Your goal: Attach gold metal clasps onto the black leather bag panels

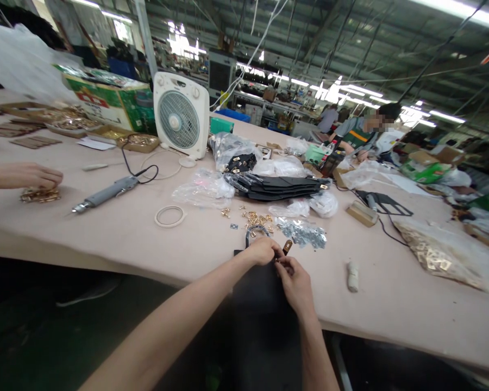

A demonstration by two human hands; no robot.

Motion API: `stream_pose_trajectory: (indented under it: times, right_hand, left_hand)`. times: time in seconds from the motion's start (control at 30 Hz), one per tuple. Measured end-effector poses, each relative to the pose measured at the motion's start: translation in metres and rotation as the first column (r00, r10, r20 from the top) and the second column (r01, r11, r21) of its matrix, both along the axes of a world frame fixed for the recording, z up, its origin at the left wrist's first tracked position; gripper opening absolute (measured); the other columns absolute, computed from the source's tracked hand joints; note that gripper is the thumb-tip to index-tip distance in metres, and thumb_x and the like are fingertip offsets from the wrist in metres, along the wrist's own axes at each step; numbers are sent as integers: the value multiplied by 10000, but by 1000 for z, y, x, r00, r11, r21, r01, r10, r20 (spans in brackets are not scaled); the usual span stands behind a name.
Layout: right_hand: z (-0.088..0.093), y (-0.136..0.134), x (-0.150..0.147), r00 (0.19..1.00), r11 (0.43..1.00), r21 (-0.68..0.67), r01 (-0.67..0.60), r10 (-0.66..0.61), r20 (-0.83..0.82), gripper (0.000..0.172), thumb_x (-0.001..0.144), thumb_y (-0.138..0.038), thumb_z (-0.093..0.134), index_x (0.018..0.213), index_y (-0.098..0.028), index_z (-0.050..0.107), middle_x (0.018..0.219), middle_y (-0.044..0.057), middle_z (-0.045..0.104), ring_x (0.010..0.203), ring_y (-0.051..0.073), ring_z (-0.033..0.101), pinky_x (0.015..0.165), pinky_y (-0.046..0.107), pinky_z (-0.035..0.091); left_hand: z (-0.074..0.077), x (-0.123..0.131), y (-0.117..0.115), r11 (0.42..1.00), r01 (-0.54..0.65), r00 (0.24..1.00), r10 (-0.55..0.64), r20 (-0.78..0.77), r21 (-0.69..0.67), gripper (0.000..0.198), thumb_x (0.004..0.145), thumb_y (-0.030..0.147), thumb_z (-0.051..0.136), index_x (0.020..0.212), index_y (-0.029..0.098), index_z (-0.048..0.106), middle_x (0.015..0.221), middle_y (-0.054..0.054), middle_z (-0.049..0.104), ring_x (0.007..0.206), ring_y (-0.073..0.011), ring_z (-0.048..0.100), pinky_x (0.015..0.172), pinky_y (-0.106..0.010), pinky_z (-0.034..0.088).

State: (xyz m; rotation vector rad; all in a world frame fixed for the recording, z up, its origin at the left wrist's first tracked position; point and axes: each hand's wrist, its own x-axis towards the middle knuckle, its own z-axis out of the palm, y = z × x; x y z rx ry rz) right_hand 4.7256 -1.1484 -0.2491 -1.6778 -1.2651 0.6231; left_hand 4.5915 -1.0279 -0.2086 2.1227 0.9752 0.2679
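Note:
My left hand (263,251) is closed on the top edge of a black bag panel (264,296) that hangs over the table's near edge. A dark handle loop (256,231) rises just above that hand. My right hand (295,282) pinches the same edge beside it, fingers closed. A small brass fitting (287,246) stands right between the two hands' fingertips. Loose gold metal parts (252,218) and a heap of silver pieces (301,232) lie on the table just beyond.
A stack of black bag pieces (275,185), plastic bags (204,189), a white fan (181,115), a grey electric screwdriver (106,193), a tape ring (170,215). Another person's hand (28,176) rests at left over gold parts; a co-worker (361,133) sits at far right.

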Motion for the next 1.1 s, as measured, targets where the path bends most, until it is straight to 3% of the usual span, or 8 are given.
stream_pose_trajectory:
  times: [0.07,0.2,0.33,0.5,0.77,1.1]
  right_hand:
    - [-5,9,1,998,997,25,67,-67,-11,398,873,-581,681,998,-205,713,880,80,769,753,246,721,732,362,568]
    - [-12,16,11,987,988,32,152,-150,-56,433,852,-588,704,1008,-185,744,829,80,769,718,236,722,703,352,577]
    - [-15,17,21,980,988,26,151,-146,-137,456,834,-579,730,1026,-165,749,808,75,762,696,223,703,675,340,568]
    - [-18,18,25,984,992,27,122,-118,-133,471,838,-587,730,1035,-160,751,801,72,758,701,218,693,664,332,556]
    - [-15,15,23,990,994,52,97,-91,-109,418,859,-563,720,1020,-178,746,857,71,766,755,217,697,715,337,569]
    - [-19,11,18,994,991,85,107,-105,-33,389,887,-537,710,1056,-190,764,1009,102,778,844,235,728,786,365,596]
  left_hand:
    - [-4,-6,0,997,-59,998,58,29,46,374,887,120,507,1093,240,795,1063,-19,792,1008,-172,706,930,-254,548]
    - [-6,-17,-6,970,-181,983,180,23,160,298,907,159,532,1143,144,713,1209,-127,702,1118,-225,665,1013,-335,534]
    - [-1,-13,-11,964,-152,983,171,-72,218,269,902,271,612,1107,127,708,1226,-182,679,1173,-306,654,1049,-415,520]
    - [3,4,-5,965,-127,965,174,-197,231,502,852,437,684,1171,49,694,1233,-285,684,1192,-425,649,1006,-502,536]
    - [-6,11,13,989,-100,967,123,-223,112,425,889,505,590,947,124,767,1074,-206,777,1058,-350,735,891,-387,576]
    - [-18,5,9,986,-163,975,167,-149,44,438,937,561,513,959,194,751,1109,-130,781,1078,-313,722,911,-372,543]
